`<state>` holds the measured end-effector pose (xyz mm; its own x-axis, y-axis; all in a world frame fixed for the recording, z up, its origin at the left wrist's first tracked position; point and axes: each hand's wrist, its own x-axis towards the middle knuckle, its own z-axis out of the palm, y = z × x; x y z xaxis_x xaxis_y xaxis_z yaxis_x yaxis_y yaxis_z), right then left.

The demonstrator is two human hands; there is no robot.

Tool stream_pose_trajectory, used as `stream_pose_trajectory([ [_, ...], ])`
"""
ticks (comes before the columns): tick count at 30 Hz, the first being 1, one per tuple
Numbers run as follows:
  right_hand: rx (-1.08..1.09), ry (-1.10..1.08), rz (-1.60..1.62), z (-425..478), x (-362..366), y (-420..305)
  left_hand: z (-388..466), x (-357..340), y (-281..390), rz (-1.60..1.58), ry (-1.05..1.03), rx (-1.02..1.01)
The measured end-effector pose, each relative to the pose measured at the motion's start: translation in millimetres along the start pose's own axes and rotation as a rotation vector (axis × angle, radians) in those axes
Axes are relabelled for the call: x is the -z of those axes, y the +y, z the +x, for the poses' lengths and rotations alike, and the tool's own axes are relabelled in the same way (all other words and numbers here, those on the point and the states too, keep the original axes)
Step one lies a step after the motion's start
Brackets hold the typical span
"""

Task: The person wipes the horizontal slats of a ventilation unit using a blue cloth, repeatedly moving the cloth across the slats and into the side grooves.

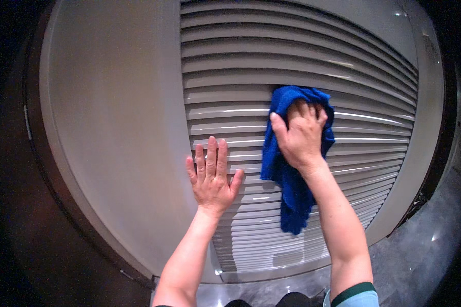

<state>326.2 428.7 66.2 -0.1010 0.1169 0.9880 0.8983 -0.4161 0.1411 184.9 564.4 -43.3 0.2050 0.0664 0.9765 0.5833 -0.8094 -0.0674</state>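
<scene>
A louvred door panel [246, 73] with horizontal slats, pale grey and glossy, stands before me. My right hand [302, 134] presses a blue cloth [294, 195] against the middle slats, thumb at the left and the fingers partly sunk in its folds. The cloth's lower end hangs loose below the wrist. To the left and somewhat lower, my left hand [213, 178] lies against the slats with its fingers spread and nothing in it. Its little finger is close to the door's smooth left stile [126, 134].
A dark frame [57, 184] runs along the door's left side, and another dark edge [441, 146] borders it at the right. Below lies a shiny grey floor [418, 253]. Dark rounded shapes, perhaps my shoes [296, 299], show at the bottom edge.
</scene>
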Motion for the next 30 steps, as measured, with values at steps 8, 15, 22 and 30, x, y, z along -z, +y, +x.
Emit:
stream_pose_trajectory([
  [8,0.187,-0.061,0.294,10,-34,-89,-8,-8,-4,-0.226,0.018,0.020],
  [15,0.275,-0.114,0.412,12,-33,-113,-20,-44,-26,-0.120,0.260,0.016],
  [22,0.091,-0.045,0.104,-17,-12,-50,-4,-2,-10,-0.016,-0.049,-0.012],
  [30,0.296,-0.084,0.270,-2,-30,-87,-9,-17,-14,-0.053,0.067,-0.026],
])
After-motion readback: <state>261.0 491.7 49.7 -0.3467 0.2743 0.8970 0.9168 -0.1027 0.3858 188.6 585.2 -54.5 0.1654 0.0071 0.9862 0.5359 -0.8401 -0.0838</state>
